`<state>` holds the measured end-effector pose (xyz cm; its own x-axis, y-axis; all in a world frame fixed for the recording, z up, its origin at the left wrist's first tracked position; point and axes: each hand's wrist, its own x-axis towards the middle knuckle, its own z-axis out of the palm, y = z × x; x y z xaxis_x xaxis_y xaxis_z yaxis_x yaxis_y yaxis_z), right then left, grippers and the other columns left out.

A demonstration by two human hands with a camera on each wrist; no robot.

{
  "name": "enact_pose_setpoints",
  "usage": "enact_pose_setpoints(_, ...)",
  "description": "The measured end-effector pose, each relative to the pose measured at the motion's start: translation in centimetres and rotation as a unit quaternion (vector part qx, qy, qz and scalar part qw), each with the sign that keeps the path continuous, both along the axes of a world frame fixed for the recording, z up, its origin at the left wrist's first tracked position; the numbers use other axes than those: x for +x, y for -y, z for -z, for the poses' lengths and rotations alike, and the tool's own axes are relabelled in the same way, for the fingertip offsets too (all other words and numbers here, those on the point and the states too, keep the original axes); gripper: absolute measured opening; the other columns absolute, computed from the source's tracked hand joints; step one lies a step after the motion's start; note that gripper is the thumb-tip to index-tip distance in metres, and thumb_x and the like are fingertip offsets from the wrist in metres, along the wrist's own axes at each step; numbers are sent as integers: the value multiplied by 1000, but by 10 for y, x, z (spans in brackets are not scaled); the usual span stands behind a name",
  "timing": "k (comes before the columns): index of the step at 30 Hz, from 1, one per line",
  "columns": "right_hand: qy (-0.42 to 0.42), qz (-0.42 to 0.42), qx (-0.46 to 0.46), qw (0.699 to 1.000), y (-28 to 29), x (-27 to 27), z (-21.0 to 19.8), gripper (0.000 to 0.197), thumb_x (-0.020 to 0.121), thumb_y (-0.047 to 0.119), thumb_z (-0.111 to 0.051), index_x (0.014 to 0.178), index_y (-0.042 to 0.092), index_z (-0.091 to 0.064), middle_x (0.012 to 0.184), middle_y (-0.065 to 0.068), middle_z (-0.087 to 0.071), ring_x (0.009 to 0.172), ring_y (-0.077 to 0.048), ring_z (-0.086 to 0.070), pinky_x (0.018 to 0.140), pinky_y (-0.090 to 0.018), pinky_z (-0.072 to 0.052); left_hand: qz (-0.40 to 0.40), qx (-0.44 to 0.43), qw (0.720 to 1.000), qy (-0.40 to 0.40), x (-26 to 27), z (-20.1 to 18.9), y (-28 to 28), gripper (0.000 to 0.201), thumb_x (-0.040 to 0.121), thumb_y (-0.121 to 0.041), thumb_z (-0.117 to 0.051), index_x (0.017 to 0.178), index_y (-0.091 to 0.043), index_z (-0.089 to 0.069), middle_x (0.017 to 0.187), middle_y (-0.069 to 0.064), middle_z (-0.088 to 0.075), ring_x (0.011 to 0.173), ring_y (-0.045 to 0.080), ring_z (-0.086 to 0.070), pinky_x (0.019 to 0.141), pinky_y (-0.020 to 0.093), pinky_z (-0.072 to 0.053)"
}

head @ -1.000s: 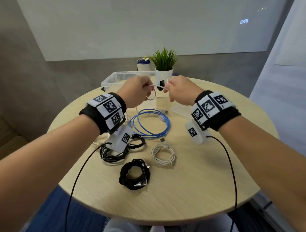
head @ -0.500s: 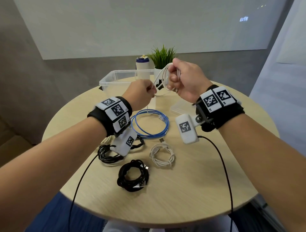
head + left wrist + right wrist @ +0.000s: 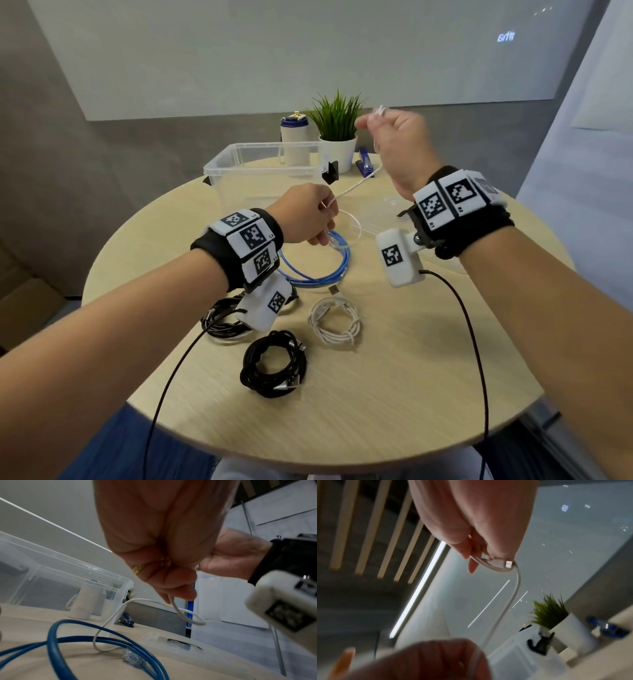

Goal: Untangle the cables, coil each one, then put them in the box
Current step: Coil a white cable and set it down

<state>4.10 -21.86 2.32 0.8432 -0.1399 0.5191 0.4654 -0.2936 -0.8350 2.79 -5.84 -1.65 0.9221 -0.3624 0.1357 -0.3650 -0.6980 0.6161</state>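
A thin white cable (image 3: pixel 356 186) stretches taut between both hands above the round table (image 3: pixel 411 377). My right hand (image 3: pixel 394 137), raised near the plant, pinches the cable's plug end (image 3: pixel 500 564) and a small loop. My left hand (image 3: pixel 308 219), lower and just above the blue cable coil (image 3: pixel 329 270), grips the cable; a slack loop (image 3: pixel 120 615) hangs below its fingers. A coiled white cable (image 3: pixel 335 323) and two black coils (image 3: pixel 274 368) (image 3: pixel 222 320) lie on the table. The clear plastic box (image 3: pixel 239 161) stands open at the back.
Behind the box stand a white and blue bottle (image 3: pixel 294 137), a potted green plant (image 3: pixel 337 137) and a blue stapler (image 3: pixel 364 166). The box's clear lid (image 3: pixel 383 212) lies flat under my right wrist. Black sensor leads (image 3: pixel 476 342) trail from both wrists.
My right hand has risen up and to the right with the plug end, drawing the white cable out straight. My left hand has dropped lower toward the blue coil.
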Motion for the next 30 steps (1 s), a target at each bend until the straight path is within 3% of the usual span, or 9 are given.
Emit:
enact_pose_setpoints(3, -2, 46, -220, 974, 3, -2, 6, 33, 97, 16, -47, 73, -5, -58, 68, -2, -48, 58, -5, -39, 57, -22, -32, -7, -77, 997, -29, -1, -9, -3, 21, 95, 0, -34, 86, -13, -48, 84, 10, -63, 52, 14, -66, 47, 21, -52)
enact_pose_setpoints(5, -49, 52, -328, 942, 3, -2, 11, 36, 97, 15, -45, 63, 4, -45, 70, -2, -43, 61, -11, -40, 59, -26, -24, -15, -124, 992, -30, 0, -16, -5, 24, 96, 1, -34, 84, -14, -47, 87, 14, -61, 59, 22, -68, 52, 27, -58)
enact_pose_setpoints(7, -99, 32, -355, 929, 3, -3, 12, 32, 98, 18, -42, 70, 6, -54, 80, -6, -55, 72, -19, -50, 61, -29, -32, -23, -151, 988, -4, 4, -23, -6, 26, 97, 1, -36, 80, -16, -47, 89, 17, -59, 71, 28, -68, 66, 33, -60)
enact_pose_setpoints(10, -161, -34, -289, 943, -1, -12, 13, 36, 100, 29, -36, 79, 16, -61, 78, -5, -63, 80, -17, -57, 76, -30, -43, -45, -132, 986, 88, 11, -32, -10, 29, 95, -3, -42, 75, -22, -49, 87, 11, -62, 87, 27, -68, 78, 39, -57)
enact_pose_setpoints(14, -165, -81, -254, 949, -8, -15, 15, 45, 99, 45, -39, 69, 17, -59, 62, 0, -50, 60, -15, -48, 72, -36, -46, -65, -87, 981, 163, 20, -38, -18, 17, 91, -7, -48, 87, -21, -57, 93, 5, -68, 88, 20, -64, 69, 25, -48)
enact_pose_setpoints(19, -137, -183, -23, 973, -12, -19, 3, 45, 103, 28, -36, 62, 13, -46, 40, 9, -35, 41, -10, -31, 58, -29, -39, -33, -160, 983, 84, 26, -26, -19, 22, 98, -3, -39, 98, -12, -59, 89, 2, -63, 92, 21, -64, 90, 40, -53)
enact_pose_setpoints(24, -124, -247, 175, 945, -13, -20, -8, 42, 104, 27, -31, 66, 13, -43, 43, 4, -36, 43, -14, -30, 54, -28, -37, -2, -176, 984, 6, 20, -8, -9, 23, 99, -1, -34, 96, -9, -55, 92, 10, -59, 85, 20, -65, 82, 31, -55)
enact_pose_setpoints(27, -136, -276, 294, 905, -13, -20, -13, 41, 104, 27, -30, 68, 13, -45, 60, -6, -61, 49, -15, -51, 53, -25, -42, 15, -164, 985, -47, 15, 4, -6, 30, 98, 2, -32, 82, -11, -54, 84, 6, -59, 80, 19, -67, 71, 23, -57)
enact_pose_setpoints(30, -119, -290, 367, 876, -11, -17, -14, 38, 104, 24, -31, 76, 7, -51, 96, -18, -69, 86, -25, -69, 70, -30, -55, 28, -122, 989, -78, 12, 13, -4, 29, 98, 0, -33, 82, -10, -54, 84, 7, -62, 85, 22, -68, 73, 23, -57)
